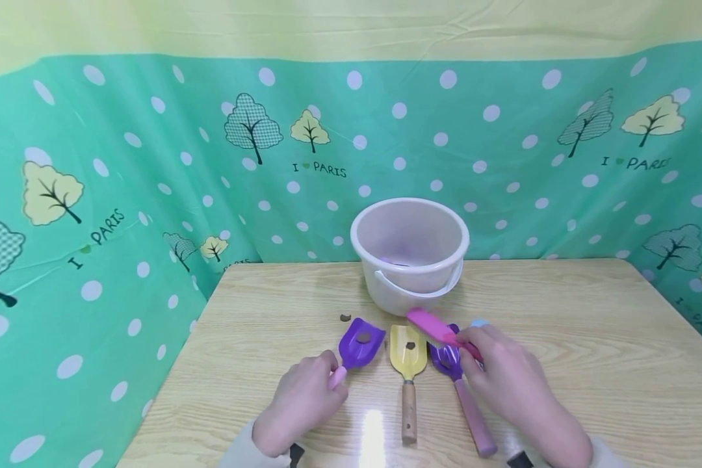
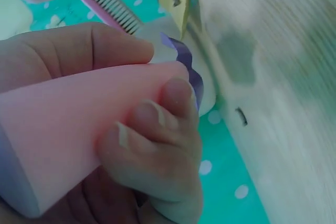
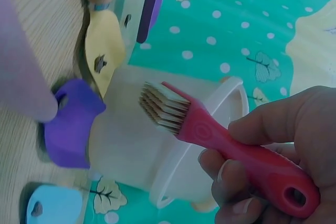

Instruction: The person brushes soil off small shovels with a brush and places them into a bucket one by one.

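My left hand [image 1: 307, 398] grips the pink handle of a purple toy shovel [image 1: 351, 354], its blade raised over the table with a dark flake on it. In the left wrist view the fingers curl round that pink handle [image 2: 79, 114]. My right hand [image 1: 506, 370] holds a pink brush [image 1: 433, 326] by its handle, bristles toward the shovels in the head view. Pale bristles [image 3: 160, 109] show in the right wrist view. Between the hands lies a yellow shovel [image 1: 408, 367] with a wooden handle and a dark flake in its scoop. A second purple shovel [image 1: 470, 413] lies below the brush.
Behind the shovels stands a white bucket [image 1: 380, 289], its handle hanging at the front and something purple low inside. A loose dark flake [image 1: 345, 318] lies left of it. Partly hidden behind my right hand is a light blue piece [image 3: 58, 205]. A dotted green curtain [image 1: 304, 208] surrounds the table.
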